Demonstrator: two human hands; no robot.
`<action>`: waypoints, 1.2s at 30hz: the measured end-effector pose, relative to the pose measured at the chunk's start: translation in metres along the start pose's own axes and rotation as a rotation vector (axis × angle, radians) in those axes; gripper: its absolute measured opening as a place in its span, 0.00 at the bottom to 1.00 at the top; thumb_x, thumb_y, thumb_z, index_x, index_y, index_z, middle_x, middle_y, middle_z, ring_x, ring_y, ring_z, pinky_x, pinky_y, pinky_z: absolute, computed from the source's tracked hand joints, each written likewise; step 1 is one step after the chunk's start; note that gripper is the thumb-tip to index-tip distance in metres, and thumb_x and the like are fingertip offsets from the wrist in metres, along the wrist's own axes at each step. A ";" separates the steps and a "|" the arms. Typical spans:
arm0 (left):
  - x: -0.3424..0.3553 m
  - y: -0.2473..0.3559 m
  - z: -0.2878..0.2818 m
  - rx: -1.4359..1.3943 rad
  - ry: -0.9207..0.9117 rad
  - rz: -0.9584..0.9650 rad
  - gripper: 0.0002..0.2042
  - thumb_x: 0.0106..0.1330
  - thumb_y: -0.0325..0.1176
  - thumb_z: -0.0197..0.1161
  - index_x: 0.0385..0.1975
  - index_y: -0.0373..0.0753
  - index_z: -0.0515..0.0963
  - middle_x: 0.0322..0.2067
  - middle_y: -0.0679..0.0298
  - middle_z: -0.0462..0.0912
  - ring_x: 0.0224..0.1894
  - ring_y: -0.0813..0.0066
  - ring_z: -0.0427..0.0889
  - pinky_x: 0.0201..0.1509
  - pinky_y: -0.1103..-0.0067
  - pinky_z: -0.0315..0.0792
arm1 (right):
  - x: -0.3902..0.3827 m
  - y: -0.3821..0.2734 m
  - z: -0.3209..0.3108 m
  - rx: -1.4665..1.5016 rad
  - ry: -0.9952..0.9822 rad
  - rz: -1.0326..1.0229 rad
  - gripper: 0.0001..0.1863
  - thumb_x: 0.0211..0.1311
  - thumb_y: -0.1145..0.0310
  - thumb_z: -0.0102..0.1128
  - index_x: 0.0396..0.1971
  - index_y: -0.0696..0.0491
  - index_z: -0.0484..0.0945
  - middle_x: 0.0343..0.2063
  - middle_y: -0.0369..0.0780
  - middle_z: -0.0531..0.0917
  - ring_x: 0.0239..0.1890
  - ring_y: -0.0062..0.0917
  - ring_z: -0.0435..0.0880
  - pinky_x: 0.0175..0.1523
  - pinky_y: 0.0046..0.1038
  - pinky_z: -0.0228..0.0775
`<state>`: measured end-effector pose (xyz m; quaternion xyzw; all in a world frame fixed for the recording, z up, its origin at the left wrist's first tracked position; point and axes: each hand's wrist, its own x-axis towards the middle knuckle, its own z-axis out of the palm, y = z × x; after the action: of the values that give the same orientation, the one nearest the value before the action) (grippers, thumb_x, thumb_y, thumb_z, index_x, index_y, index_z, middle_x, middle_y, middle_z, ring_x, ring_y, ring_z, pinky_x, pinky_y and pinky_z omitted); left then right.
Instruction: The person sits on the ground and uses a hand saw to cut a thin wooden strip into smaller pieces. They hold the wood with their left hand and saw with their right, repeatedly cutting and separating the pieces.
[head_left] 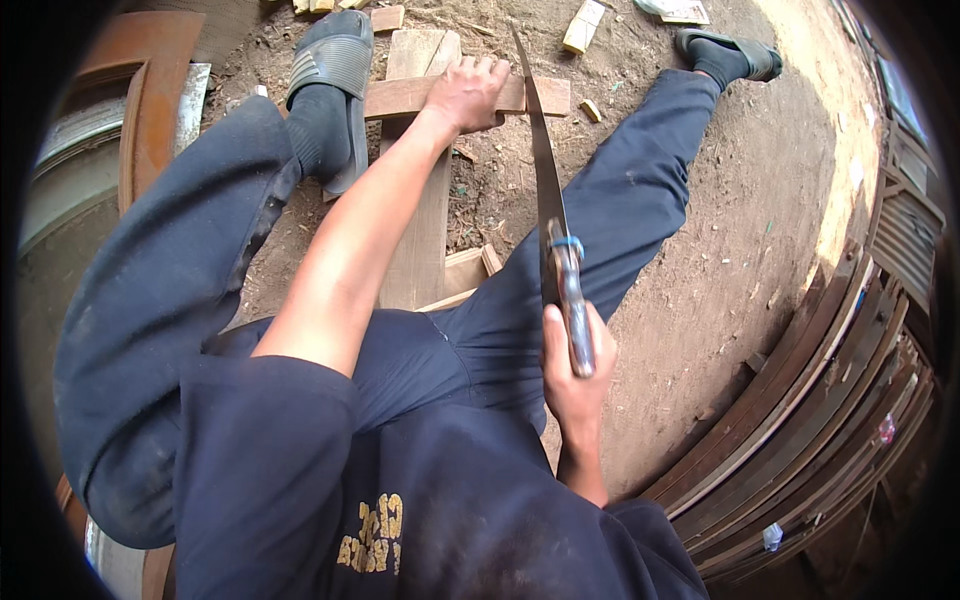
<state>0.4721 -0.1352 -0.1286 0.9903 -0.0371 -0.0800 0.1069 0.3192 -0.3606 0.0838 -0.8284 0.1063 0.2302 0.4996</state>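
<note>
My right hand (580,365) is closed around the handle of a handsaw (547,175), whose long blade points away from me. The blade's far part crosses a short wooden board (400,98) just right of my left hand. My left hand (468,97) is wrapped over the top of that board and grips it. The board lies crosswise over a longer plank (417,240) that runs from between my legs toward the far side. My left foot, in a grey slide sandal (340,75), is beside the board's left end.
Stacked long timber strips (800,400) curve along the right. A brown wooden frame (150,110) stands at the far left. Wood offcuts (583,25) lie on the dirt ground (700,300), and a small wooden box-like piece (465,272) lies beside the plank.
</note>
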 end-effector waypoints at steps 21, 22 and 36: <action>0.011 -0.004 0.007 -0.047 -0.023 -0.036 0.27 0.48 0.41 0.70 0.44 0.36 0.66 0.40 0.52 0.77 0.47 0.56 0.77 0.53 0.65 0.72 | -0.002 -0.003 -0.014 -0.038 -0.015 -0.018 0.11 0.62 0.73 0.58 0.20 0.58 0.71 0.12 0.35 0.70 0.16 0.13 0.67 0.22 0.22 0.59; 0.013 -0.004 0.006 -0.056 -0.051 -0.050 0.26 0.48 0.41 0.70 0.44 0.36 0.66 0.40 0.52 0.77 0.47 0.56 0.77 0.53 0.65 0.72 | 0.000 -0.005 -0.014 -0.082 -0.024 -0.040 0.11 0.62 0.73 0.58 0.20 0.58 0.71 0.12 0.35 0.70 0.16 0.13 0.67 0.22 0.22 0.59; 0.009 -0.003 0.004 -0.041 0.063 -0.036 0.24 0.48 0.40 0.69 0.40 0.36 0.66 0.39 0.52 0.77 0.45 0.56 0.77 0.49 0.67 0.73 | 0.013 -0.012 -0.017 -0.078 -0.023 -0.084 0.11 0.61 0.74 0.59 0.20 0.58 0.71 0.11 0.33 0.69 0.15 0.11 0.65 0.20 0.22 0.56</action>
<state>0.4807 -0.1337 -0.1341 0.9905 -0.0143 -0.0513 0.1269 0.3399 -0.3686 0.0940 -0.8481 0.0565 0.2225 0.4775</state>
